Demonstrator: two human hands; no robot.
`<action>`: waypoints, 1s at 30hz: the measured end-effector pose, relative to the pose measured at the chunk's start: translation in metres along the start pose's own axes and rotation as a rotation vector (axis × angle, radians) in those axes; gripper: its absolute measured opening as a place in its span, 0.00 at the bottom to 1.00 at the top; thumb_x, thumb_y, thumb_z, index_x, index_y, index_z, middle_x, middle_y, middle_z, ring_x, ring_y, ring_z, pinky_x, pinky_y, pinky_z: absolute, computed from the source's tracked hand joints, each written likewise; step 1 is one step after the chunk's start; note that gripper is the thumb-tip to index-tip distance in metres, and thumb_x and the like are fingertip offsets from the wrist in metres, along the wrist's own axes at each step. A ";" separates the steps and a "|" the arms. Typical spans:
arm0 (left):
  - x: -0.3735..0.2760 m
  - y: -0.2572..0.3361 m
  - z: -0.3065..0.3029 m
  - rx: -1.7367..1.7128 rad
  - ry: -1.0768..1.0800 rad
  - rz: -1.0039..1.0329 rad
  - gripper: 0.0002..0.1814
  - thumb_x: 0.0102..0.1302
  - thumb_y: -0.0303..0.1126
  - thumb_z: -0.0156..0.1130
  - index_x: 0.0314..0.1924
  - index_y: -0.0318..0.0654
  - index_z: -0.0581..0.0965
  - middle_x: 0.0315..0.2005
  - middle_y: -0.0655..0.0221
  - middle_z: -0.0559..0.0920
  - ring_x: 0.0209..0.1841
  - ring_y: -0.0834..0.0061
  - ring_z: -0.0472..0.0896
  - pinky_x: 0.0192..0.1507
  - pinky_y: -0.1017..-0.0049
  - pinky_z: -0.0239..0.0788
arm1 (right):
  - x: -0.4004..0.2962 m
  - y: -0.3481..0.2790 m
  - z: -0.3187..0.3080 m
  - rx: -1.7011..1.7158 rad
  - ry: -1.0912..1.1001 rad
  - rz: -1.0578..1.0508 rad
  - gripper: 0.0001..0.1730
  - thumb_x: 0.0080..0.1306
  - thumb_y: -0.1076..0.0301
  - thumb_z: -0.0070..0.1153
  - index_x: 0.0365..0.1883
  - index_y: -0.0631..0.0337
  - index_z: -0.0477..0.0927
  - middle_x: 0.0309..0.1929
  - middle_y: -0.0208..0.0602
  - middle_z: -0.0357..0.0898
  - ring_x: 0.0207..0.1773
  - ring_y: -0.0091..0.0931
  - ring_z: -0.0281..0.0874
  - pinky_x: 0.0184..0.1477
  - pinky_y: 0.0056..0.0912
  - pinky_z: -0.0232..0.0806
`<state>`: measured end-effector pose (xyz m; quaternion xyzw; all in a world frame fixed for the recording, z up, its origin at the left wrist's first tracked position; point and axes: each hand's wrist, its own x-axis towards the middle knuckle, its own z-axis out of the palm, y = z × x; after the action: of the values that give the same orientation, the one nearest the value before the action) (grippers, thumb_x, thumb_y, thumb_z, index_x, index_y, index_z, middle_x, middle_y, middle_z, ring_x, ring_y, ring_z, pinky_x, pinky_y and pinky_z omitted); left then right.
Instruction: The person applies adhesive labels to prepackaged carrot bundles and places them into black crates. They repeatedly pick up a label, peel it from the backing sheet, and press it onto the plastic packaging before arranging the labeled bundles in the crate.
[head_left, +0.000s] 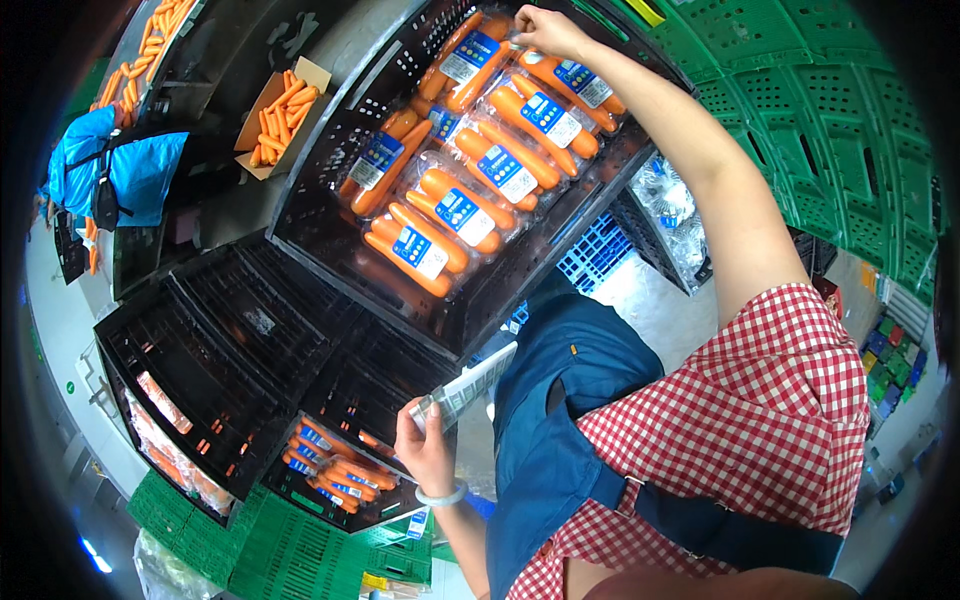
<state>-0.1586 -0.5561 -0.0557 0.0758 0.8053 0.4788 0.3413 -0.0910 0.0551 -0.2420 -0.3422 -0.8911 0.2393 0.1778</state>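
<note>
In my left hand (431, 450), which wears a pale bangle, is a thin sheaf of white sheets (472, 382) printed with a row of small labels. My right hand (551, 31) reaches across to the far side of a black plastic crate (480, 322). Its fingers are bent down at the end of a clear carrot pack (577, 79); whether they grip the film cannot be made out. Several carrot packs lie in the crate, such as a near one (420, 251) and one at the left (379, 161), each bearing a blue-and-white label.
Black crates (225, 360) stand at the left, one with labelled carrot packs (341, 465). Beyond is a cardboard box (319, 75) of loose carrots (281, 124). A person in blue (112, 165) stands at the left by more carrots. Stacked green crates (825, 112) rise at the right.
</note>
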 end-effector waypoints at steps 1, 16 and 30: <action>0.001 0.000 0.000 0.003 -0.004 0.001 0.07 0.71 0.27 0.64 0.46 0.32 0.79 0.34 0.75 0.81 0.35 0.87 0.74 0.40 0.85 0.68 | 0.006 -0.003 0.011 0.242 0.021 0.152 0.14 0.61 0.64 0.68 0.39 0.60 0.78 0.30 0.39 0.84 0.29 0.28 0.85 0.30 0.35 0.77; 0.001 -0.009 -0.021 0.025 0.042 0.004 0.08 0.70 0.26 0.64 0.46 0.31 0.79 0.35 0.74 0.81 0.37 0.87 0.75 0.41 0.84 0.69 | 0.028 -0.029 0.054 -0.278 0.097 0.433 0.29 0.55 0.55 0.72 0.48 0.61 0.74 0.39 0.52 0.84 0.45 0.48 0.84 0.47 0.51 0.76; -0.011 -0.024 -0.051 0.060 0.081 0.006 0.07 0.69 0.25 0.65 0.45 0.31 0.80 0.35 0.72 0.83 0.38 0.85 0.78 0.43 0.81 0.71 | -0.049 -0.196 0.204 0.659 0.136 0.529 0.19 0.48 0.72 0.76 0.38 0.62 0.83 0.34 0.36 0.86 0.38 0.26 0.82 0.44 0.30 0.74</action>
<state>-0.1774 -0.6102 -0.0545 0.0690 0.8321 0.4583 0.3047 -0.2574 -0.1691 -0.3101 -0.4991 -0.6347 0.5254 0.2686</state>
